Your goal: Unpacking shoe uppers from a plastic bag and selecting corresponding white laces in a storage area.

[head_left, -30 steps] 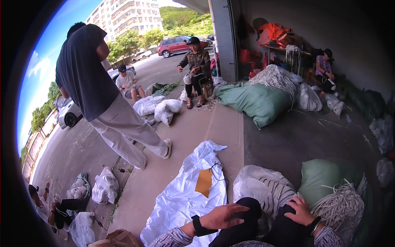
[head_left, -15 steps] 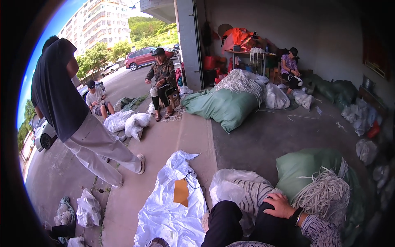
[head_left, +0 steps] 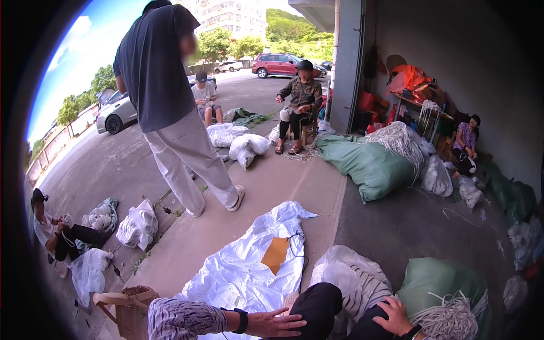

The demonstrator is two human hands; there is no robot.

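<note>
My left hand (head_left: 276, 324) rests with stretched fingers on my left knee, clad in black trousers, and a dark band circles its wrist. On my other knee lies my right hand (head_left: 392, 317), its fingers spread and nothing in them. Just beyond my knees stands a clear plastic bag (head_left: 345, 266) with bundles of flat whitish cord (head_left: 368, 286) in it. Right of it, a green sack (head_left: 425, 277) bears a loose heap of whitish cords (head_left: 450, 318). A white woven sheet (head_left: 226, 277) is spread on the ground ahead, with an orange-brown flat piece (head_left: 275, 256) on it.
A wicker basket (head_left: 133, 309) stands left of my left arm. A person in a dark shirt (head_left: 158, 73) stands ahead; several others sit around with cords and bags. Farther off lie white bags (head_left: 249, 148) and a big green sack (head_left: 362, 167) topped with cords. Cars (head_left: 277, 64) stand beyond.
The view has swung left, so the scene sits farther right. My left forearm and hand have come into view on my left knee. The right hand stays on its knee.
</note>
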